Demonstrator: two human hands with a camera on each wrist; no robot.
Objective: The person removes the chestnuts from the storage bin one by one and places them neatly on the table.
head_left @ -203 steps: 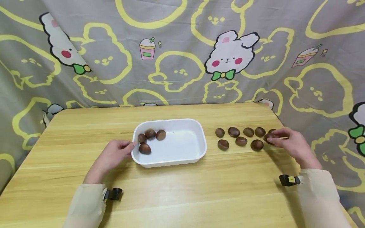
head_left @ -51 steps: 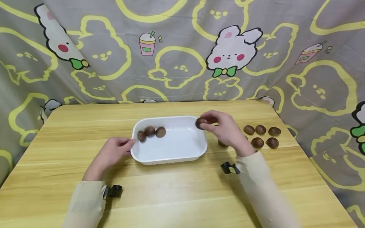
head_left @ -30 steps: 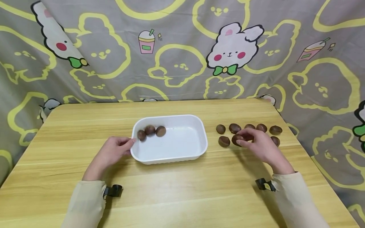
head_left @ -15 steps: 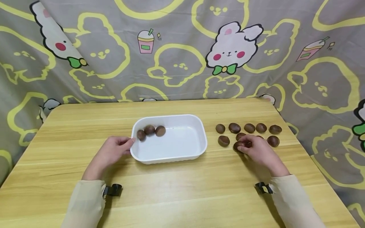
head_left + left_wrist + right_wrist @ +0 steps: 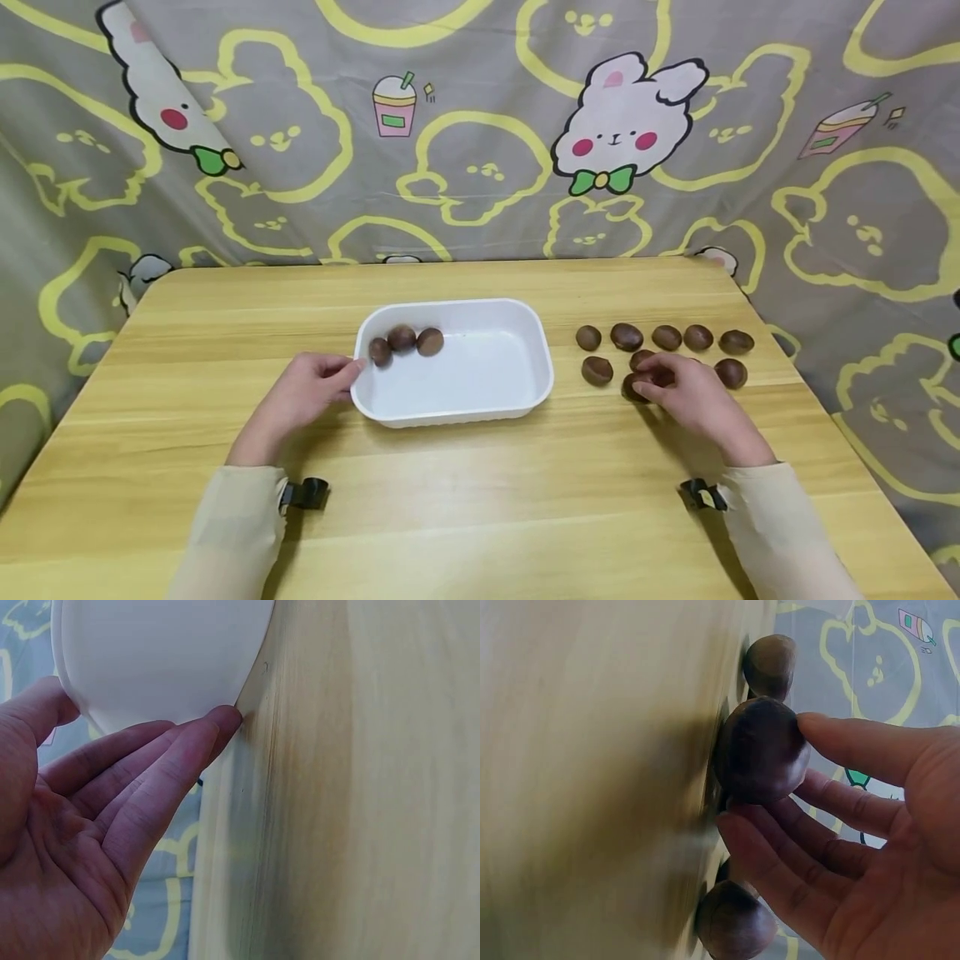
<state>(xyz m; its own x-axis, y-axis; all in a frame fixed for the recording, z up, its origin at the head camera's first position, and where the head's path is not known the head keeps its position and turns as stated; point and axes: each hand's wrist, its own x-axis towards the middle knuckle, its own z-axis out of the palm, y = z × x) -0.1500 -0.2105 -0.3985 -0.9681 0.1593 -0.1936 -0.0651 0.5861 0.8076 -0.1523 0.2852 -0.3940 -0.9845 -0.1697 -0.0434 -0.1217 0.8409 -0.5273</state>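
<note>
My left hand holds the left end of a white plastic tray. In the left wrist view, its thumb is at the rim and its fingertips touch the tray wall. Inside the tray, three brown chestnuts sit in the far left corner. Over on the right, my right hand pinches a dark chestnut at the table, just in front of two rows of other chestnuts. That hand partly hides some of the near row.
Several chestnuts lie in a far row, with more, such as one chestnut, in the near row. The wooden table ends at a patterned curtain. A black band is on each wrist.
Four chestnuts were in the tray 6.8 seconds ago; three are there now. My right hand went from the tray's right end to the rows, then lowered in front. The left hand stayed on the tray.
</note>
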